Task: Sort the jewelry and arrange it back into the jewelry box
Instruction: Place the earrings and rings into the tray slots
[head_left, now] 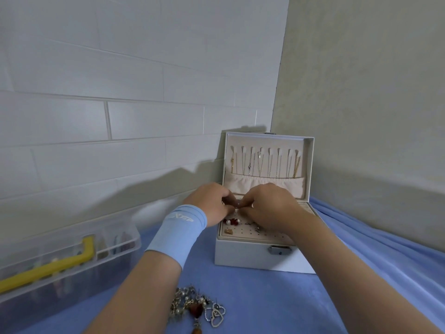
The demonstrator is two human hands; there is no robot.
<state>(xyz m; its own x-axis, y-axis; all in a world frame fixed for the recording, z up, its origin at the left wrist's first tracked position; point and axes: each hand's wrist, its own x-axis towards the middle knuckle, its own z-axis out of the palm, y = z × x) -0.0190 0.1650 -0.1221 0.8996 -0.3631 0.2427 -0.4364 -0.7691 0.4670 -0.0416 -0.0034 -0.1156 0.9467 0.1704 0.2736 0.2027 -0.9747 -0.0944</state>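
Blue cloth [277, 297] covers the surface where a white jewelry box [252, 259] stands open near the corner of the walls, its lid upright. Several necklaces [265, 162] hang from hooks inside the lid, above a gathered beige pocket. The left grip [212, 203] and right grip [269, 206] are both over the box's top tray. Their fingers are curled and the fingertips meet to pinch a tiny silvery piece [237, 208], too small to identify. Just below them lies the perforated earring panel [243, 233], which holds pearl-and-red earrings [230, 221] at its left side. A light blue wristband [178, 235] wraps the left wrist. A pile of loose jewelry [197, 307] lies on the cloth well in front of the box, beside the left forearm. A clear plastic container [115, 239] with a yellow handle [60, 259] sits at the far left.
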